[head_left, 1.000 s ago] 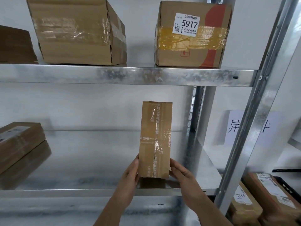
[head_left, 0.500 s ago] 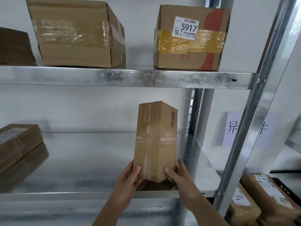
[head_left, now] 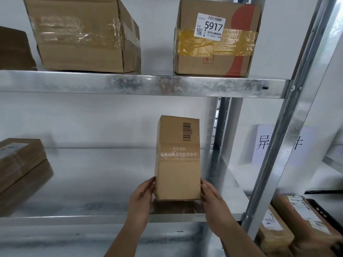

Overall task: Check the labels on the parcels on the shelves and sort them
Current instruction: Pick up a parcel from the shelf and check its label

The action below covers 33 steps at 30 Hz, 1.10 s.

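- I have the small brown parcel [head_left: 177,164] standing upright on its end, between my two hands, above the front of the middle shelf [head_left: 118,218], towards its right side.
- My left hand [head_left: 142,198] grips the parcel's lower left edge; its fingers are curled round the far side, out of sight, and the thumb lies along the near corner.
- My right hand [head_left: 213,198] holds the lower right edge the same way, fingers wrapped behind the box.
- I cannot tell whether the parcel's bottom touches the shelf; a dark reflection shows just beneath it.
- The face turned to me carries a printed barcode [head_left: 186,131] near the top right and a band of clear tape [head_left: 178,153] with pale printed characters across the middle.
- On the upper shelf [head_left: 141,84] sit a large taped box [head_left: 83,34] and, to its right, a box with yellow tape [head_left: 215,39] bearing a white label [head_left: 210,26] reading 5917.
- At the left of the middle shelf two flat parcels [head_left: 20,164] lie stacked.
- Beyond the right upright [head_left: 278,145], more labelled parcels [head_left: 289,225] sit low down, and a white paper sign [head_left: 263,145] hangs on the wall.
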Each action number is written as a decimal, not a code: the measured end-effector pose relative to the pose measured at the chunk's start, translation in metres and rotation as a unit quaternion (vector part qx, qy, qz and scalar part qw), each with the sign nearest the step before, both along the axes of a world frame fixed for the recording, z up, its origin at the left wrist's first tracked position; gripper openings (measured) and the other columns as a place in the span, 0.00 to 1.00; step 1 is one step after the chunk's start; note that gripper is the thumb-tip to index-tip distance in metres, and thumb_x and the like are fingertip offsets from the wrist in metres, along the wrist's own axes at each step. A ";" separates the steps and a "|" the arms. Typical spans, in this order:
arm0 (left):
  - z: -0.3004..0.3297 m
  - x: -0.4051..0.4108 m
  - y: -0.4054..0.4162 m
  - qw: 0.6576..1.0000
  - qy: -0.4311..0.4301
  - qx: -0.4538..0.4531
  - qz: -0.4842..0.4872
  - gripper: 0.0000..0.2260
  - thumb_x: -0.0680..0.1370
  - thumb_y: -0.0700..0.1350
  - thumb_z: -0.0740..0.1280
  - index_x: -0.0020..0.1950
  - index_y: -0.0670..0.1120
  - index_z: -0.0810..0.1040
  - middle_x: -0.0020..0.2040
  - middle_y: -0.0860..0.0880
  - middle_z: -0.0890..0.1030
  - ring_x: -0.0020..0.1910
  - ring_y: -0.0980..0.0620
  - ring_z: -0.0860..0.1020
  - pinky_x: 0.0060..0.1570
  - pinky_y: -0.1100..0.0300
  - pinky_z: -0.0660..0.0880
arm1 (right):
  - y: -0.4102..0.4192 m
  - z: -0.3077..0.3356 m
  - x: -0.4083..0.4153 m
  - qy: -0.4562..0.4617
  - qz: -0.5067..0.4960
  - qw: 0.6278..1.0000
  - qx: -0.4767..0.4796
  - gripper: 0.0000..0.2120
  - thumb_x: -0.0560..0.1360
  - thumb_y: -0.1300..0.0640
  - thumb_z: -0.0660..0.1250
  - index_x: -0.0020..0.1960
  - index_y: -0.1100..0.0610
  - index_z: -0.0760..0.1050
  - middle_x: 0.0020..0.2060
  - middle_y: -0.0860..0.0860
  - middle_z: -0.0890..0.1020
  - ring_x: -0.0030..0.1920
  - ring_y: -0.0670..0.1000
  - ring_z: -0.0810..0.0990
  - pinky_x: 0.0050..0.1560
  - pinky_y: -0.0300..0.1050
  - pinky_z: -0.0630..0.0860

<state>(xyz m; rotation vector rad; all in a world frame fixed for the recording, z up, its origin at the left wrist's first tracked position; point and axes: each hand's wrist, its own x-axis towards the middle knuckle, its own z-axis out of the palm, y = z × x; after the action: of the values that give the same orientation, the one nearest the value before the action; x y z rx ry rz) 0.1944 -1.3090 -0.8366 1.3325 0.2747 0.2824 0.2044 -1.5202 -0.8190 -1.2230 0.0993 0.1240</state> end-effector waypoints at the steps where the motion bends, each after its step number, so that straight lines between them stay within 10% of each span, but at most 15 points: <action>1: 0.002 -0.001 -0.001 1.000 0.005 0.005 -0.003 0.14 0.85 0.40 0.62 0.58 0.55 0.84 0.59 0.49 0.85 0.61 0.46 0.82 0.61 0.44 0.79 | 0.000 0.001 -0.001 -0.001 0.001 1.000 -0.002 0.12 0.85 0.55 0.58 0.62 0.50 0.79 0.59 0.52 0.84 0.61 0.58 0.82 0.57 0.55 0.81; 19: 0.009 -0.011 0.002 0.997 0.037 0.014 -0.065 0.15 0.86 0.41 0.58 0.70 0.47 0.78 0.56 0.51 0.86 0.56 0.54 0.84 0.52 0.64 0.81 | 0.005 0.002 -0.004 -0.018 0.011 0.998 -0.051 0.15 0.85 0.57 0.60 0.57 0.39 0.81 0.62 0.42 0.82 0.65 0.49 0.78 0.52 0.46 0.81; 33: 0.012 -0.013 0.000 0.997 0.039 0.004 -0.073 0.16 0.86 0.51 0.58 0.66 0.50 0.81 0.57 0.51 0.86 0.60 0.53 0.82 0.64 0.53 0.77 | 0.005 0.000 -0.004 -0.016 0.008 0.999 -0.039 0.15 0.85 0.58 0.60 0.59 0.42 0.81 0.61 0.44 0.83 0.65 0.49 0.79 0.52 0.46 0.81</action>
<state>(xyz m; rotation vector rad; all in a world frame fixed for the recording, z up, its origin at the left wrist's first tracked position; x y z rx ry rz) 0.1813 -1.3093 -0.8243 1.3654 0.2405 0.1101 0.2005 -1.5152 -0.8185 -1.3027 0.0667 0.1148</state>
